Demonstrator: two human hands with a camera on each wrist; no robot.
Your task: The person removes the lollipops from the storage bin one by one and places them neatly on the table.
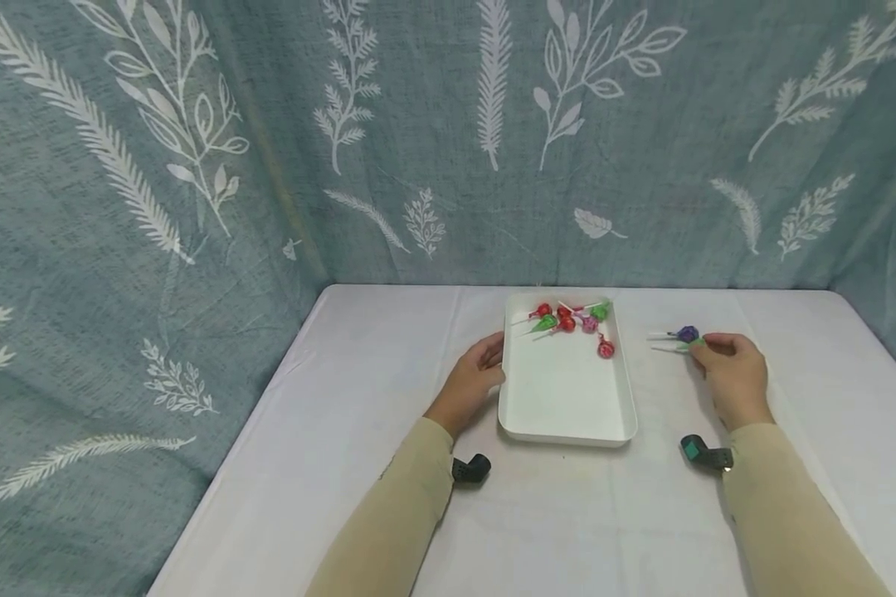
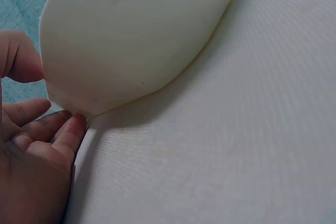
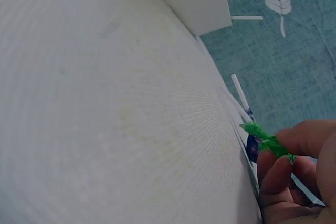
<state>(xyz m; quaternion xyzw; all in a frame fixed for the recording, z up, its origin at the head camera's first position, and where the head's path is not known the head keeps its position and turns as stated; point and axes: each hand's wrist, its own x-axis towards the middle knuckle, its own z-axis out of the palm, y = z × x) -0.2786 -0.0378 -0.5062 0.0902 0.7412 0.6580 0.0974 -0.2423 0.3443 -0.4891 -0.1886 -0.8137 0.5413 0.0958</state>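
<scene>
The right hand [image 1: 732, 371] covers most of the green lollipop [image 3: 268, 141]; the purple lollipop [image 1: 688, 333] sits half behind it, and the left wrist view crops the white tray [image 2: 136, 30]

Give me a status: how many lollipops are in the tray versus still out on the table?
Done: about seven lollipops lie at the far end of the white tray. In hand: the right hand pinches a green-wrapped lollipop on the table, and the left hand rests against the tray's left wall. Left: that green one and the purple lollipop beside it.
</scene>
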